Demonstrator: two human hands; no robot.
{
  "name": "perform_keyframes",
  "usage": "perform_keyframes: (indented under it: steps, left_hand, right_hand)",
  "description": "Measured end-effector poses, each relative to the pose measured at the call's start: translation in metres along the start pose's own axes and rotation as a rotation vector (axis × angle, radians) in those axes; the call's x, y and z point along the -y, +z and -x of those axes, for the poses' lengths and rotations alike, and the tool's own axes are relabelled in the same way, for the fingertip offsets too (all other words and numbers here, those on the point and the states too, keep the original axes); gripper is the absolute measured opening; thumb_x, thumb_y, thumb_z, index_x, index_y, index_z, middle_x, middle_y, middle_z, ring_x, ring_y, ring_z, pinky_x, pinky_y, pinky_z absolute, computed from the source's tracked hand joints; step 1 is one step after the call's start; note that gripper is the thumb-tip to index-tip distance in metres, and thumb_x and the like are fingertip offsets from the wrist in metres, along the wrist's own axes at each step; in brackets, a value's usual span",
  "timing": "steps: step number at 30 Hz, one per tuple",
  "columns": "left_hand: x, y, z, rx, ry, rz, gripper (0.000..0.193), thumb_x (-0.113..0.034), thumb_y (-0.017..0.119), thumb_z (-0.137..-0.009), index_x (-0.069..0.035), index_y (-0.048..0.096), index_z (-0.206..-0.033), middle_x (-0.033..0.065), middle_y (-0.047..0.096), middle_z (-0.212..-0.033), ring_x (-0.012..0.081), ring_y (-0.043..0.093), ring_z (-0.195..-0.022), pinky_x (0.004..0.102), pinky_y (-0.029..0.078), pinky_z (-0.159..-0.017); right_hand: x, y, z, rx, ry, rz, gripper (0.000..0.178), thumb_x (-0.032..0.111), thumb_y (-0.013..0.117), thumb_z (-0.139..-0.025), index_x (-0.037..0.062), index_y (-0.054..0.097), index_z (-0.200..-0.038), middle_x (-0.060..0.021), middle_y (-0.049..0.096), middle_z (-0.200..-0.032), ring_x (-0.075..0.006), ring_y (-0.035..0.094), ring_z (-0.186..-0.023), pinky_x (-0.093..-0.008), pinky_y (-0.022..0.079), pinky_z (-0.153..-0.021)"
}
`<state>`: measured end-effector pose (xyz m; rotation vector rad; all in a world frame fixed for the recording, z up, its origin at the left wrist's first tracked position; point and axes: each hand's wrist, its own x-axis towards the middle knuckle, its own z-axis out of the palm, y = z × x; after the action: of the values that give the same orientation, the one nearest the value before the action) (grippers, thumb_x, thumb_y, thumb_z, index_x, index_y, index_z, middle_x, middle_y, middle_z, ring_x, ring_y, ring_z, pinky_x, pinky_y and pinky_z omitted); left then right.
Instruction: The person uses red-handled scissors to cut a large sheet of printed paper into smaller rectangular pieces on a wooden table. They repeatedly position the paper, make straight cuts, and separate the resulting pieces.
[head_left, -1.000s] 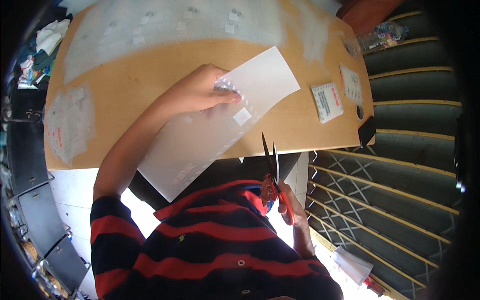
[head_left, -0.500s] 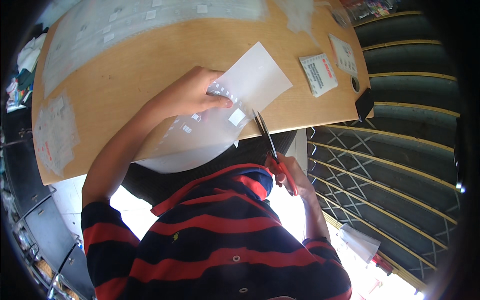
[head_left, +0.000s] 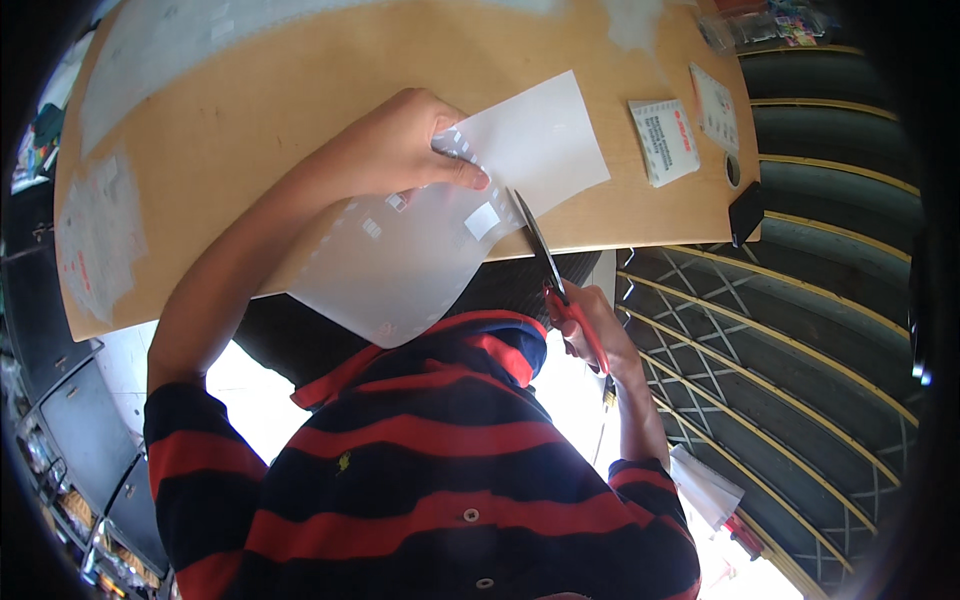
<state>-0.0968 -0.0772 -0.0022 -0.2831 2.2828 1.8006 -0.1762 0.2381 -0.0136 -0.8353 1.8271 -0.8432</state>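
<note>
My left hand (head_left: 432,140) pinches a translucent plastic sheet (head_left: 385,265) between thumb and fingers, over the table's near edge. White squares and small marks run across the sheet. Its plain whitish end (head_left: 540,130) points to the far right, while the lower part droops toward my lap. In my right hand (head_left: 595,312) are scissors (head_left: 540,240) with red handles and dark blades. The blades lie almost together, their tips at the sheet's right edge beside a large white square. Whether the tips have plastic between them, I cannot tell.
On the wooden table (head_left: 250,150), a pile of printed translucent pieces (head_left: 100,235) lies at left. Large clear sheets (head_left: 190,60) spread along the far side. Two printed white pieces (head_left: 663,142) rest at right, near a folding metal gate (head_left: 760,330).
The scissor blades have come closer together. Both hands, the sheet and the scissors have shifted slightly right in view, and the drooping part of the sheet has changed its curve.
</note>
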Motion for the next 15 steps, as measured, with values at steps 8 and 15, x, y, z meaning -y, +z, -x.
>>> perform_keyframes:
  steps: [8, 15]
  left_hand:
    - [0.0028, 0.0004, -0.0013, 0.011, 0.006, 0.039, 0.029, -0.021, 0.08, -0.08, 0.002, 0.072, -0.096, 0.0055, 0.069, -0.073, 0.0092, 0.052, -0.043, 0.0254, 0.038, -0.038]
    - [0.0011, 0.0007, -0.0004, -0.008, -0.008, 0.032, 0.029, -0.022, 0.081, -0.08, 0.002, 0.072, -0.095, 0.0055, 0.069, -0.072, 0.0089, 0.052, -0.043, 0.0247, 0.037, -0.038]
  right_hand:
    - [-0.0021, -0.0008, -0.0057, 0.0, -0.086, 0.063, 0.087, 0.09, 0.041, -0.075, 0.0031, 0.047, -0.076, 0.0024, 0.041, -0.051, -0.0075, 0.046, -0.039, -0.0242, 0.034, -0.036]
    - [-0.002, 0.001, -0.008, -0.011, -0.073, 0.042, 0.08, 0.083, 0.043, -0.08, 0.0041, 0.047, -0.072, 0.0032, 0.039, -0.047, -0.0067, 0.044, -0.037, -0.0245, 0.032, -0.035]
